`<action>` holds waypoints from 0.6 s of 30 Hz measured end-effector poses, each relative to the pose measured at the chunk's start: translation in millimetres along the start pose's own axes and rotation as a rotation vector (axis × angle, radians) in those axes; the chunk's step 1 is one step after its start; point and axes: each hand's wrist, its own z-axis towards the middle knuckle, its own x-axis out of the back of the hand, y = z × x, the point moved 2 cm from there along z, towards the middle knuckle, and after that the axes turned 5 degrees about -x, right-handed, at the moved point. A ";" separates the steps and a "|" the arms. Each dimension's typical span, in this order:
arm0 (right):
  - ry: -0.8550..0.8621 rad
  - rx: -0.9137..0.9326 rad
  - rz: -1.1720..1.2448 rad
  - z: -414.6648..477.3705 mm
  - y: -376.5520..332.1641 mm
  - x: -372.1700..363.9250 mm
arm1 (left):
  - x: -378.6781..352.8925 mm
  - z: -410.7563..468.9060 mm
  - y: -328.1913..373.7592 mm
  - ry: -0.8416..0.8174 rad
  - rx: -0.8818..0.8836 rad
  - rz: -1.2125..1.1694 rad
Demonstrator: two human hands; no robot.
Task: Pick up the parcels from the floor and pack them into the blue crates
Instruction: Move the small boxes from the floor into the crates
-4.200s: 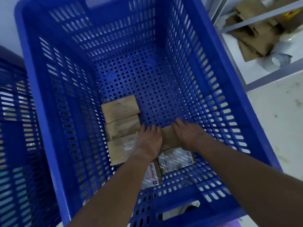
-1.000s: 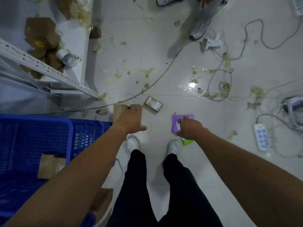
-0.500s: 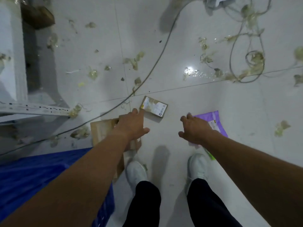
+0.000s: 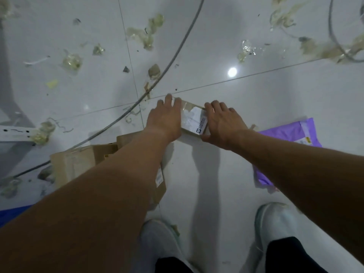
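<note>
On the scrap-littered white tile floor, left hand presses flat, right hand grasps a small parcel

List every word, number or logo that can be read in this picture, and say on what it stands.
No text can be read.
White label on the small parcel: a dark logo and one line of print, too blurred.
Label on the purple bag: too small.
Side label on the brown box: blurred.
</note>
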 end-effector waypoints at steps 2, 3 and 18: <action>0.027 0.025 0.022 12.2 -3.1 -10.6 | -5.3 11.7 0.9 0.047 -0.047 0.104; 0.039 0.029 0.024 16.7 -4.6 -14.9 | -7.2 16.2 0.2 0.067 -0.063 0.132; -0.066 0.199 -0.074 -44.8 -8.9 58.8 | 39.3 -54.0 16.2 0.029 -0.125 0.056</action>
